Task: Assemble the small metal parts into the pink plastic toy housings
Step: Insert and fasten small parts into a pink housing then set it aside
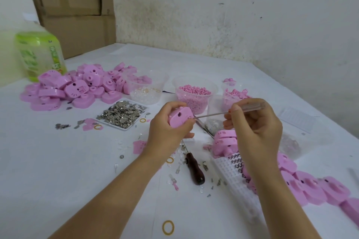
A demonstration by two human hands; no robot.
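My left hand (167,132) grips a pink plastic housing (180,119) above the table's middle. My right hand (254,122) holds a thin clear-handled tool (215,114) whose tip touches the housing's right edge. A white tray of small metal parts (122,113) lies just left of my left hand. A heap of pink housings (77,85) sits at the back left. More pink housings (310,186) run in a row at the right, partly hidden by my right forearm.
Clear cups with pink pellets (194,93), clear bits (145,87) and pink pieces (233,91) stand behind my hands. A dark-handled awl (194,169), a white grid tray (233,172), rubber bands (168,227) and loose scraps lie near. A green bottle (40,54) and cardboard boxes (73,9) stand far left.
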